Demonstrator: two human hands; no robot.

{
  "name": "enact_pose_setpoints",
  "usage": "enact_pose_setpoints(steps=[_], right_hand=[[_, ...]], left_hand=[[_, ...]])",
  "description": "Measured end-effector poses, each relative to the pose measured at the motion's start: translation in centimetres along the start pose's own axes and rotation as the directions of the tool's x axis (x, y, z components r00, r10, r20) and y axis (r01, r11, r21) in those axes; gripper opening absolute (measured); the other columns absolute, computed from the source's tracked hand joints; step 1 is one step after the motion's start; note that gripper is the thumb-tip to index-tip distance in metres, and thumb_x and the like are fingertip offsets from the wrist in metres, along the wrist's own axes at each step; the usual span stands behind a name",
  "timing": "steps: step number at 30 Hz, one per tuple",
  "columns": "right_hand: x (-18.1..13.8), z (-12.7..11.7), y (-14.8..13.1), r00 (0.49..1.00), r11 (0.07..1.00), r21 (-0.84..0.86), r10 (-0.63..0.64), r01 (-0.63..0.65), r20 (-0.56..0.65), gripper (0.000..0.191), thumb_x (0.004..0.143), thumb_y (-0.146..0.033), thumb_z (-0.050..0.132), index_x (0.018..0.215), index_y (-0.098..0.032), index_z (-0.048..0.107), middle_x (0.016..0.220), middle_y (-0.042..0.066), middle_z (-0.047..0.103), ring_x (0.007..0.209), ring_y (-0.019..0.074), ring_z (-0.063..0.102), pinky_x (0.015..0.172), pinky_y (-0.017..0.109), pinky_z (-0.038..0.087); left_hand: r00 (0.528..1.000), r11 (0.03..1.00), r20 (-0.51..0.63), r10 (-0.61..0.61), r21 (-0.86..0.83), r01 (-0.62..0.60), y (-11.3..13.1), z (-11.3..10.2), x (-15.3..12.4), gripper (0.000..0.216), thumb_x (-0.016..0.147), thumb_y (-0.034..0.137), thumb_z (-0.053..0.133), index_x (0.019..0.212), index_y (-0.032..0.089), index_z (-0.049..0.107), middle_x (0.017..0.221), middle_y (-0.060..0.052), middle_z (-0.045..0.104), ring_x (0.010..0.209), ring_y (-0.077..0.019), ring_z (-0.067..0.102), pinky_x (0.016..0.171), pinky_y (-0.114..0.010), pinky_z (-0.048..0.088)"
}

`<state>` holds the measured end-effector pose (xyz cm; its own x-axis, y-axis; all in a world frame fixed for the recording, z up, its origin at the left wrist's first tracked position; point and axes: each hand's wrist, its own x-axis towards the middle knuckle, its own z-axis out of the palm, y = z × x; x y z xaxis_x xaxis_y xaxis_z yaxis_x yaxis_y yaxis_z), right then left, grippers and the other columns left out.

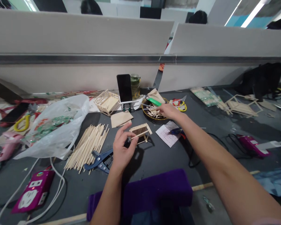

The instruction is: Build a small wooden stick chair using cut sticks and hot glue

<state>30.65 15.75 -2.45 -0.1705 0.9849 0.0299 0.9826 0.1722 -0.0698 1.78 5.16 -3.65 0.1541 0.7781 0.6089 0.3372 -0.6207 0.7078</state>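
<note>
My left hand (pixel 123 147) pinches a small model (pixel 140 129) built of thin wooden sticks between thumb and fingers, tilted above the dark table. Further away on the right, my right hand (pixel 168 110) reaches over a round basket (pixel 152 118) of short wooden pieces. Its fingers are drawn together there, and what they grip, if anything, is hidden. A green-handled tool (pixel 154 101) lies across the basket, close to those fingertips. Blue cutters (pixel 100 161) rest just left of my left wrist. Below my right hand is a printed paper (pixel 168 133) with dark-handled pliers (pixel 175 131) on it.
Long wooden sticks (pixel 89 147) lie left of the cutters, beside a white plastic bag (pixel 70 125). A phone (pixel 124 88) stands upright behind, near a wooden stick frame (pixel 107 102) and a glass jar (pixel 135 85). A purple cushion (pixel 156 189) lies along the front edge.
</note>
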Motion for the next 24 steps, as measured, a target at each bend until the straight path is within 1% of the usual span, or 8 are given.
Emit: enact_pose_setpoints(steps=[1, 3, 6, 9, 11, 14, 18, 24], right_hand=[[0.2, 0.3, 0.0, 1.0, 1.0, -0.011, 0.004, -0.004, 0.026, 0.032, 0.078, -0.004, 0.057, 0.094, -0.022, 0.077, 0.09, 0.009, 0.075, 0.076, 0.0204, 0.066, 0.064, 0.029, 0.045], [0.4, 0.5, 0.2, 0.997, 1.0, -0.017, 0.009, -0.007, 0.08, 0.03, 0.078, -0.004, 0.058, 0.091, -0.022, 0.078, 0.089, 0.008, 0.074, 0.076, 0.0199, 0.066, 0.064, 0.028, 0.045], [0.7, 0.3, 0.6, 0.995, 1.0, -0.02, 0.024, -0.022, 0.096, 0.025, 0.078, -0.006, 0.058, 0.084, -0.021, 0.077, 0.093, 0.009, 0.074, 0.083, 0.0216, 0.066, 0.069, 0.029, 0.046], [1.0, -0.1, 0.6, 0.995, 0.998, -0.031, 0.053, -0.05, 0.084, 0.028, 0.081, -0.007, 0.054, 0.093, -0.02, 0.077, 0.105, 0.011, 0.073, 0.094, 0.0246, 0.065, 0.077, 0.031, 0.047], [1.3, -0.2, 0.2, 0.991, 0.997, -0.029, 0.071, -0.069, 0.11, 0.03, 0.084, -0.011, 0.053, 0.099, -0.021, 0.076, 0.111, 0.011, 0.072, 0.099, 0.0259, 0.064, 0.08, 0.033, 0.047], [1.9, 0.2, -0.7, 0.982, 0.997, -0.013, 0.072, -0.071, 0.173, 0.029, 0.087, -0.017, 0.052, 0.103, -0.022, 0.076, 0.11, 0.01, 0.073, 0.099, 0.0254, 0.065, 0.08, 0.032, 0.048], [2.3, 0.5, -1.7, 0.981, 0.999, -0.006, 0.052, -0.052, 0.184, 0.034, 0.087, -0.016, 0.051, 0.109, -0.024, 0.075, 0.111, 0.008, 0.073, 0.098, 0.0234, 0.065, 0.078, 0.03, 0.047], [2.2, 0.3, -2.4, 0.983, 0.995, -0.051, 0.093, -0.086, 0.156, 0.029, 0.089, -0.021, 0.05, 0.098, -0.022, 0.077, 0.103, 0.01, 0.074, 0.096, 0.0261, 0.066, 0.077, 0.032, 0.048]], left_hand=[[1.0, 1.0, 0.0, 0.002, 0.0, -0.002, 0.0, 0.0, 0.0, 0.003, 0.086, 0.019, 0.064, 0.083, 0.019, 0.063, 0.124, -0.011, 0.065, 0.119, -0.0227, 0.06, 0.101, -0.043, 0.048], [1.0, 1.0, 0.0, 0.001, -0.001, -0.001, 0.0, 0.0, 0.0, 0.003, 0.086, 0.018, 0.064, 0.083, 0.019, 0.063, 0.123, -0.011, 0.065, 0.119, -0.0229, 0.06, 0.101, -0.042, 0.047], [1.0, 1.0, -0.005, 0.0, -0.007, 0.0, 0.0, 0.0, 0.0, 0.003, 0.086, 0.018, 0.064, 0.084, 0.019, 0.063, 0.123, -0.011, 0.065, 0.12, -0.0229, 0.06, 0.101, -0.041, 0.047], [1.0, 1.0, -0.012, 0.005, -0.018, -0.006, 0.0, 0.0, 0.0, 0.003, 0.085, 0.017, 0.065, 0.084, 0.019, 0.063, 0.122, -0.011, 0.066, 0.12, -0.0229, 0.06, 0.101, -0.041, 0.047], [1.0, 1.0, -0.013, 0.003, -0.022, -0.003, 0.0, 0.0, 0.0, 0.003, 0.085, 0.018, 0.065, 0.083, 0.019, 0.063, 0.122, -0.011, 0.066, 0.119, -0.0232, 0.06, 0.101, -0.041, 0.047], [1.0, 1.0, -0.008, -0.003, -0.025, 0.003, 0.0, 0.0, -0.1, 0.003, 0.085, 0.018, 0.065, 0.083, 0.019, 0.063, 0.123, -0.011, 0.066, 0.119, -0.0234, 0.06, 0.101, -0.042, 0.047], [1.0, 0.999, -0.007, -0.006, -0.037, 0.005, -0.1, 0.0, -0.1, 0.003, 0.085, 0.018, 0.066, 0.083, 0.019, 0.064, 0.123, -0.012, 0.066, 0.119, -0.0236, 0.06, 0.102, -0.042, 0.046], [1.0, 0.998, -0.02, -0.002, -0.057, 0.0, 0.0, 0.0, -0.2, 0.003, 0.085, 0.018, 0.066, 0.084, 0.02, 0.063, 0.122, -0.012, 0.066, 0.119, -0.0235, 0.06, 0.101, -0.043, 0.047]])
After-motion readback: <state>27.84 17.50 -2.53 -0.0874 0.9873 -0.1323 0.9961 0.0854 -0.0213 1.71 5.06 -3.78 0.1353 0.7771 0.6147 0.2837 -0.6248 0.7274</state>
